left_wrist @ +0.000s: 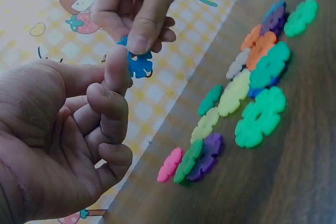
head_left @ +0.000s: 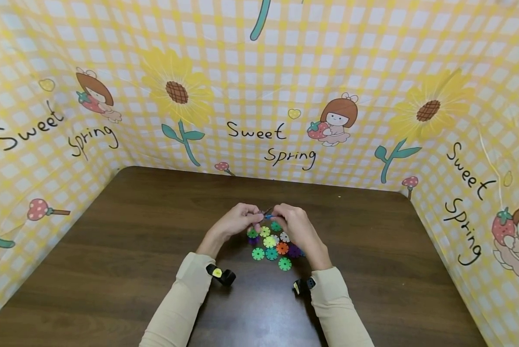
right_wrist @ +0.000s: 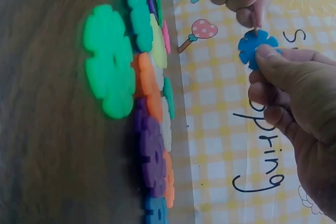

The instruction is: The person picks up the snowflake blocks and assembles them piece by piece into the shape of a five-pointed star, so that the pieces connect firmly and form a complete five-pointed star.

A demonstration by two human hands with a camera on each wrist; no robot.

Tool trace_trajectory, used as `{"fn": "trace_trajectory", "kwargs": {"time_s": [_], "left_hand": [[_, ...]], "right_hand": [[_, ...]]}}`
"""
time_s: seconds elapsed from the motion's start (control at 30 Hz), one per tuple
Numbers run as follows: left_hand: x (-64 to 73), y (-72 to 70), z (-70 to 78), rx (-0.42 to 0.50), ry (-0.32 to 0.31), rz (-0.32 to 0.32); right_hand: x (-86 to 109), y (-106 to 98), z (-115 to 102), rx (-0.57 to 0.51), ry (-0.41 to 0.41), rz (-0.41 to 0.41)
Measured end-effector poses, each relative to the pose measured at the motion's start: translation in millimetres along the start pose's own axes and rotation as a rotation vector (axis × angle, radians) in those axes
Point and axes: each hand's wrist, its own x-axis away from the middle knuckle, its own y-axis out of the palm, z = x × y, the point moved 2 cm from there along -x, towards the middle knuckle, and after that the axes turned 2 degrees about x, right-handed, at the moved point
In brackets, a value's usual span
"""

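Above the table, both hands meet in front of the person. My right hand (head_left: 300, 229) pinches a blue notched snowflake disc (right_wrist: 249, 46) between thumb and fingers. Close against it, my left hand (head_left: 235, 221) has its thumb and index finger pinched together at the disc's edge. A thin brownish strand (right_wrist: 255, 28) shows between the left fingertips and the disc; its full length is hidden. Below the hands lies a loose cluster of flower-shaped discs, among them a light green disc (left_wrist: 260, 117), an orange disc (head_left: 282, 248), a purple disc (right_wrist: 152, 156) and a pink disc (left_wrist: 170, 164).
The dark wooden table (head_left: 125, 250) is enclosed at the back and sides by a yellow checked cloth (head_left: 251, 86) with printed flowers and lettering. A strapped camera sits at each wrist. One green disc (head_left: 284, 263) lies nearest the person.
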Motion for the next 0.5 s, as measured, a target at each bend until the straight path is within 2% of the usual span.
{"fn": "trace_trajectory", "kwargs": {"time_s": [0.17,0.3,0.5], "left_hand": [[-0.3,0.3,-1.4,0.019,0.004,-0.022],[0.3,-0.6,-1.0,-0.001,0.0,-0.025],[1.5,-1.9,0.5,-0.04,-0.017,-0.02]], "right_hand": [[1.3,2.6,1.6,-0.057,-0.014,0.018],[1.0,4.6,3.4,-0.096,-0.011,0.021],[0.3,6.2,7.3,-0.116,0.065,-0.021]]}}
